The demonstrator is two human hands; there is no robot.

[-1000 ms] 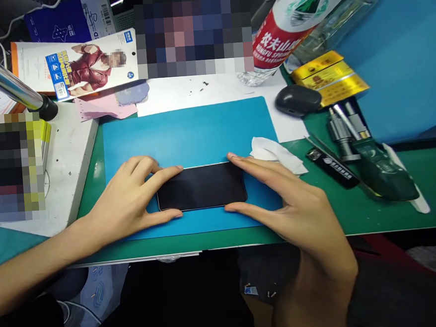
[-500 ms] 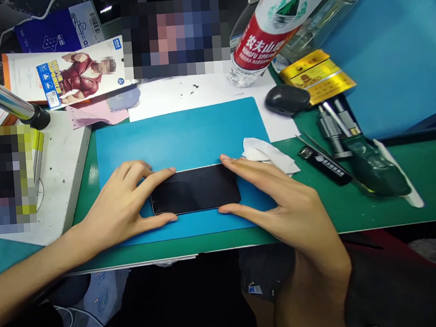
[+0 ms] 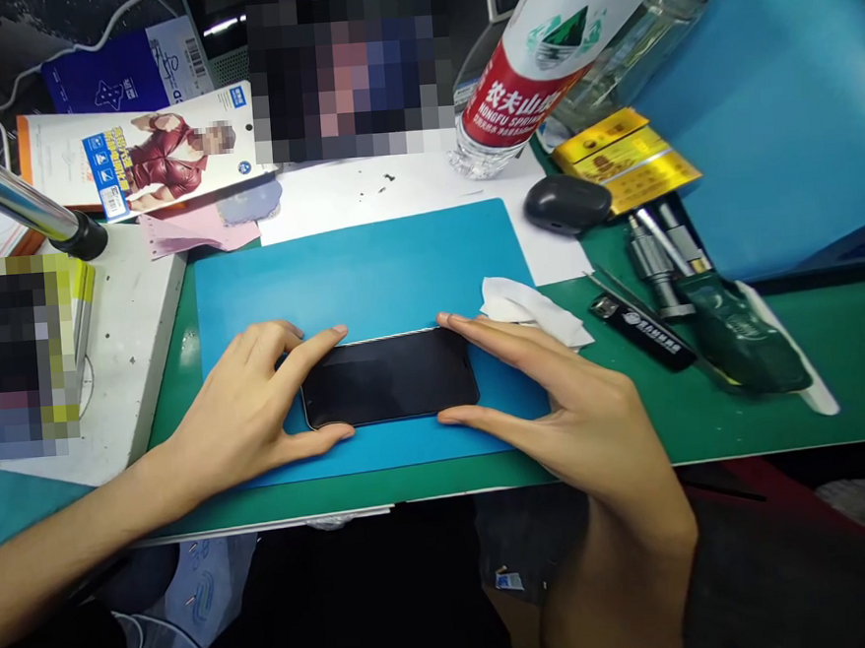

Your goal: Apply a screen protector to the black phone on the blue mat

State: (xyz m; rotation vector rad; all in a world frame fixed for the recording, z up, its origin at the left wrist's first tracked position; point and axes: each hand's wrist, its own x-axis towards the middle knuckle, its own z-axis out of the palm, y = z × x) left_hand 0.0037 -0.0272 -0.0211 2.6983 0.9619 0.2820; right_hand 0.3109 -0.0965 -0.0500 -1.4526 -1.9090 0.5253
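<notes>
A black smartphone (image 3: 390, 377) lies lengthwise, screen up and dark, on a blue mat (image 3: 369, 259). My left hand (image 3: 264, 400) grips its left end, thumb on the near long edge and fingers at the far long edge. At the other end, my right hand (image 3: 556, 394) does the same, its thumb along the near edge and its fingertips at the far corner. A crumpled white tissue (image 3: 531, 307) rests just behind the fingers of my right hand.
Right of the mat lie a black lighter-like item (image 3: 641, 331), a green-handled tool (image 3: 744, 332), a dark rounded case (image 3: 567, 204) and a yellow pack (image 3: 629, 162). A water bottle (image 3: 526, 76) stands behind. At left are a white block (image 3: 143, 315), a metal tube (image 3: 15, 190) and boxed packaging (image 3: 161, 150).
The view has shifted slightly, so the whole scene sits a little differently. Both hands keep the same hold on the smartphone, which stays in place on the mat.
</notes>
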